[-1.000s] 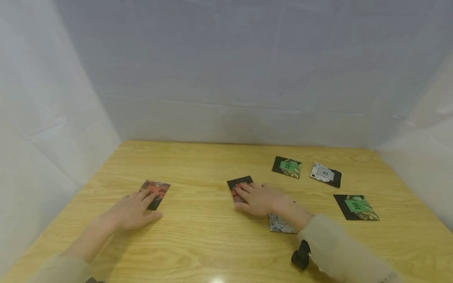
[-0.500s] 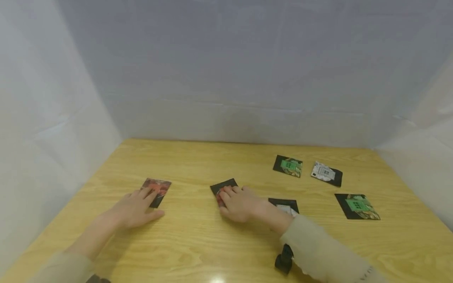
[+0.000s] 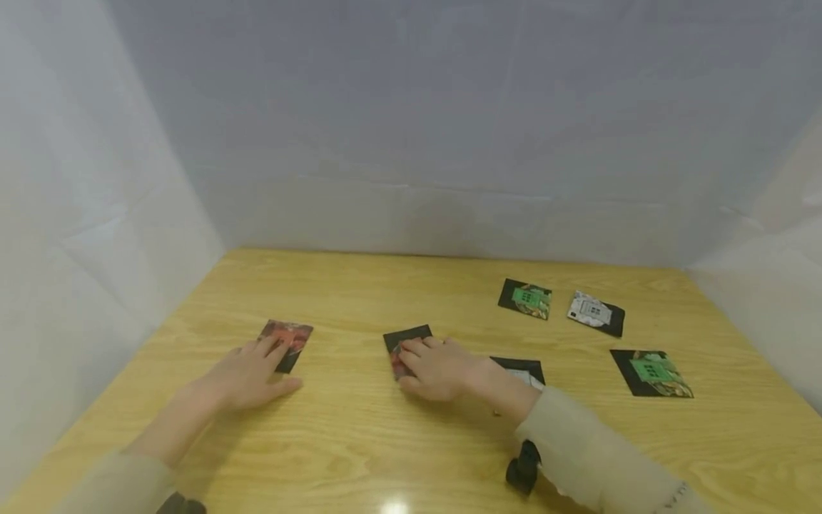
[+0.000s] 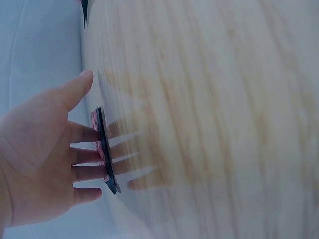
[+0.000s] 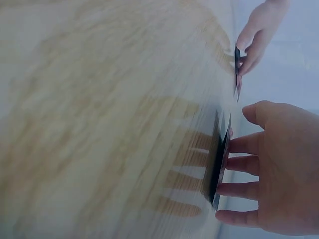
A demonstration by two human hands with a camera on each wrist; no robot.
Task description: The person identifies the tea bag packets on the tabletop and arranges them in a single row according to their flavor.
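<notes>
Backdrop: the wooden table [image 3: 334,450] is enclosed at the back and sides by white sheeting [image 3: 411,135].
Left red-and-black packet: it is laid flat on the table's left part [image 3: 298,340], partly covered by the left hand [image 3: 247,375].
Left hand: spread wide, with fingers extended onto the packet and the thumb held off it; nothing is gripped.
Right red-and-black packet: it is laid near the middle of the table [image 3: 397,349], skewed, well apart from the left one.
Right hand: it is laid over that packet's printed part [image 3: 439,371], fingers extended and thumb apart; nothing is pinched.
Forearm side: a grey-and-black packet [image 3: 521,368] is partly hidden by the right forearm.
Far right: two green-and-black packets [image 3: 526,299] [image 3: 653,374] and a white-and-black packet [image 3: 596,314] are left untouched.
Slip risk: contact could be lost, or a packet twisted further, if pressure is made light or uneven.
Crease risk: the thin packets could be buckled by too hard a push.
Sleeve risk: the grey-and-black packet could be dragged if the forearm is lowered.
</notes>
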